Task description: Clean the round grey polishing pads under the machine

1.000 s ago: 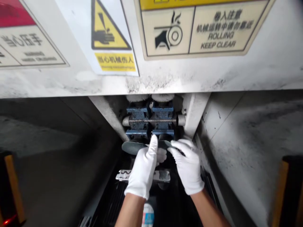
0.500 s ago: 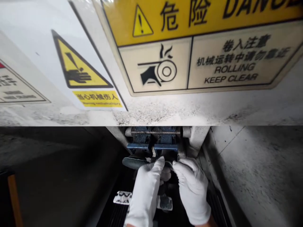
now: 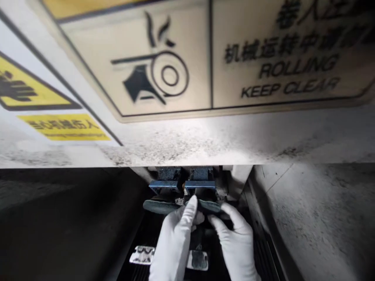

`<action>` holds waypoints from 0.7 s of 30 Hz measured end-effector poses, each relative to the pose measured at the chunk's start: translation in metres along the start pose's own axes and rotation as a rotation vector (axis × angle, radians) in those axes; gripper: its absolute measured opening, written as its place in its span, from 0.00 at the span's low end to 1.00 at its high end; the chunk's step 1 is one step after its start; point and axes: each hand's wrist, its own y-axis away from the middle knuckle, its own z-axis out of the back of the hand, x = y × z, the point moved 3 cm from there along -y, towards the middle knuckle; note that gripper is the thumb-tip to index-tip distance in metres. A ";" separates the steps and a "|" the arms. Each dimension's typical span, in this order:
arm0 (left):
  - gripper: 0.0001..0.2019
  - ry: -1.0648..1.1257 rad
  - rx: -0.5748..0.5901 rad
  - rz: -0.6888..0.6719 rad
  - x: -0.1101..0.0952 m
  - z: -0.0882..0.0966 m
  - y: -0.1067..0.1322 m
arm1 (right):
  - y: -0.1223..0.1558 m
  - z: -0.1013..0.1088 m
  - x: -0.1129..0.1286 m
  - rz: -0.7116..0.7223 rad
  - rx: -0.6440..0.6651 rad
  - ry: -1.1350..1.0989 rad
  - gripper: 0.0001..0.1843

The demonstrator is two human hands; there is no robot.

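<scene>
Beneath the white machine panel (image 3: 187, 146), as the head view shows, two flat grey-green discs sit side by side below blue brackets (image 3: 199, 184). The right disc (image 3: 209, 206) is between the hands; the left disc (image 3: 159, 207) lies beyond the left hand's knuckles. The left gloved hand (image 3: 175, 239) has its thumb raised across the right disc's near left end, fingers curled lower down; whether they close on it cannot be told. The right gloved hand (image 3: 238, 244) meets the disc's right edge with its forefinger, thumb tip apart and lower; a firm pinch is not confirmed. Two metal plates (image 3: 142, 255) show lower, either side of the left wrist.

Assessment: good handling calls for even support at both ends, light rim pressure, the disc held level, and fingertips clear of the bracket edges.
</scene>
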 end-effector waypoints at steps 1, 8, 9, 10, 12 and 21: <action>0.23 -0.005 -0.041 0.015 0.003 0.002 -0.001 | 0.002 -0.001 -0.001 0.004 -0.007 -0.011 0.15; 0.28 -0.087 0.003 -0.015 0.000 -0.001 -0.005 | -0.008 0.001 0.028 0.199 -0.012 -0.003 0.08; 0.28 -0.078 0.012 -0.026 -0.002 -0.003 -0.005 | -0.009 0.002 0.032 0.238 0.008 0.013 0.08; 0.27 -0.069 0.022 -0.043 -0.004 -0.004 -0.006 | -0.010 0.002 0.036 0.265 0.028 0.026 0.09; 0.25 -0.057 0.026 -0.061 -0.008 -0.007 -0.007 | -0.011 0.003 0.039 0.292 0.061 0.059 0.11; 0.31 -0.068 0.003 0.119 -0.003 -0.006 -0.025 | -0.014 0.004 0.039 0.363 0.130 0.210 0.12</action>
